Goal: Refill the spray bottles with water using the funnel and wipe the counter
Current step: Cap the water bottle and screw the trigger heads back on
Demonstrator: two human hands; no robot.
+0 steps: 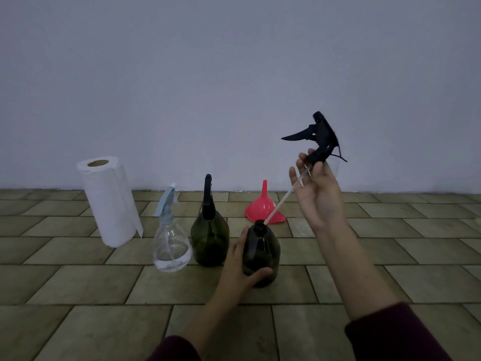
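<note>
My left hand (240, 264) grips a dark spray bottle (261, 254) standing upright with its neck uncapped. My right hand (316, 188) holds that bottle's black trigger head (318, 139) lifted high to the right; its pale dip tube (277, 207) slants down, its tip just at the bottle's mouth. To the left stand a dark green spray bottle (209, 235) with a black trigger and a clear spray bottle (171, 243) with a pale blue trigger and a little water inside. A red funnel (264, 207) rests upside down behind the dark bottle.
A roll of white paper towel (109, 201) stands upright at the left. Everything sits on a surface of tan rectangular tiles (390, 256) that meets a plain pale wall (234, 74) behind.
</note>
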